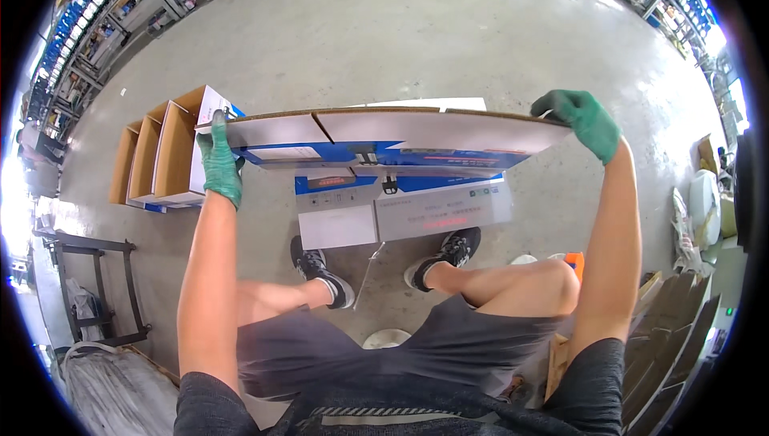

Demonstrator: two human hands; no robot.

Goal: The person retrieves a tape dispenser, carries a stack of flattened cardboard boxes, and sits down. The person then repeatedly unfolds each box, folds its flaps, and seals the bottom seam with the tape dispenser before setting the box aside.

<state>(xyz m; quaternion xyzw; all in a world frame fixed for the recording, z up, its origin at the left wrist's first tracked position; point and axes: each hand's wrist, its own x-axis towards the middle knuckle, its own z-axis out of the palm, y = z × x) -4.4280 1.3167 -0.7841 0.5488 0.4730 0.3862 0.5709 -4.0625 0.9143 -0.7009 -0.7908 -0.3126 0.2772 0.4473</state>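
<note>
Between my hands is a flattened cardboard box (pixel 400 130), white and blue with a brown cut edge along its top, held up on edge. My left hand (pixel 219 162), in a green glove, grips its left end with the thumb over the top edge. At the upper right corner, my right hand (pixel 591 125), gloved in green too, has its fingers bent over the edge. Beneath it more flat cartons (pixel 444 210), grey, white and blue, lie in front of my shoes; the held box covers their far part.
Several opened boxes (pixel 178 156) stand in a row on the floor at the left. Closer in is a dark metal frame (pixel 96 244). Flat brown cardboard sheets (pixel 669 332) lean at the lower right, near white plastic wrapping (pixel 685 228). Racks (pixel 88 20) line the far left.
</note>
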